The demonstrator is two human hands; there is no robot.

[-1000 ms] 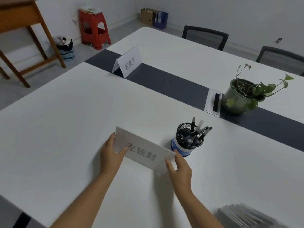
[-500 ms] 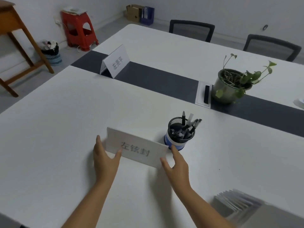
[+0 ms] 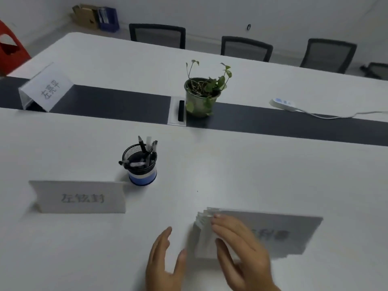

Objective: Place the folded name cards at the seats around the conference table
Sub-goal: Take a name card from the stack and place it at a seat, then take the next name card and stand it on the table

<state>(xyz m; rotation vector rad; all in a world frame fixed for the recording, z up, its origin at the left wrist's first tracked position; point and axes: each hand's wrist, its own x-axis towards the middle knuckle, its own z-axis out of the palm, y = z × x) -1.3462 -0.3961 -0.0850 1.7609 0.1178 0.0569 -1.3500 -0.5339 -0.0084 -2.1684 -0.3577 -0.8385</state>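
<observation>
My right hand (image 3: 241, 246) rests open on the card stack (image 3: 262, 234); left hand (image 3: 165, 257) open, empty beside it. I'd peel just the top card.

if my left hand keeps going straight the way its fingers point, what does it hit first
Probably nothing soon. The left hand points over bare table, between the pen holder and the stack of name cards; further on, possibly the potted plant, though depth is unclear.

Two standing name cards (image 3: 80, 197) (image 3: 47, 88), one card stack (image 3: 273, 232), one pen holder (image 3: 141, 164), one potted plant (image 3: 201, 95), three chairs (image 3: 157, 35) (image 3: 246, 48) (image 3: 328, 54)
</observation>
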